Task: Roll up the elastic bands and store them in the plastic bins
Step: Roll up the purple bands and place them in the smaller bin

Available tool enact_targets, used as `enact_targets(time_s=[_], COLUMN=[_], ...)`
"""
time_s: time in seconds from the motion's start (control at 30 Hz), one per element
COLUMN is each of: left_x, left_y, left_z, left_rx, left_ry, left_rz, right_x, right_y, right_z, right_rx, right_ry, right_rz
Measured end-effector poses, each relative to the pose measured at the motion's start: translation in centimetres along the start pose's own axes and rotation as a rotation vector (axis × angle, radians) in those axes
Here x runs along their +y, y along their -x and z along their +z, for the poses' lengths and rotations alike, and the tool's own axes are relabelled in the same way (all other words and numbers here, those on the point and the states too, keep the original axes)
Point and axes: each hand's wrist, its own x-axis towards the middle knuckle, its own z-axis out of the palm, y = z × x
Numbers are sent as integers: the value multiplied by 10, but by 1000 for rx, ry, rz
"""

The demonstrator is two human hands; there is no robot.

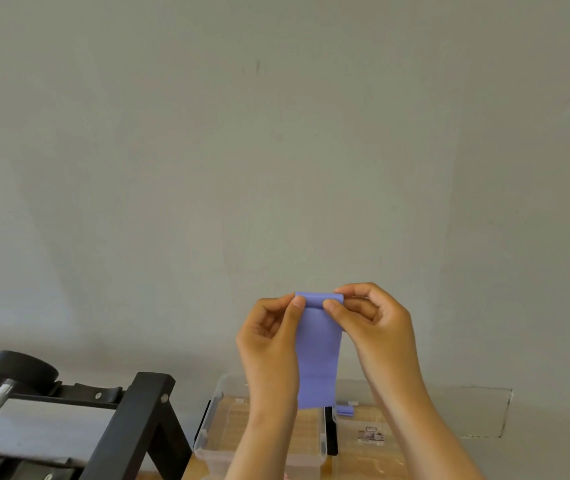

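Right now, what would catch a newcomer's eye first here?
The purple band stands out, held up mid-frame against the grey wall, its top edge rolled over. The left hand and right hand pinch that rolled top, one at each side. Below them sit clear bins, with a black rack at lower left.

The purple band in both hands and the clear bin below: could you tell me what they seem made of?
Flat purple elastic band: likely thin matte rubber or latex; it hangs limp, with creases. Clear rectangular bin: glossy transparent plastic; the wood beneath shows through.
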Motion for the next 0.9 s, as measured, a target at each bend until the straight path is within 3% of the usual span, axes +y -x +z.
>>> enact_targets(time_s=[0.37,0.67,0.9], left_x=[6,8,8], left_y=[-4,-7,-7], left_z=[-9,-17,-21], left_rx=[-143,-197,-331], left_ry=[121,-30,-71], left_rz=[-102,-26,-81], right_x=[-3,-3,-5], right_y=[-3,-2,-2], right_z=[-9,-12,-12], right_rx=[-113,-164,-181], right_ry=[-22,14,54], right_rz=[-2,68,-3])
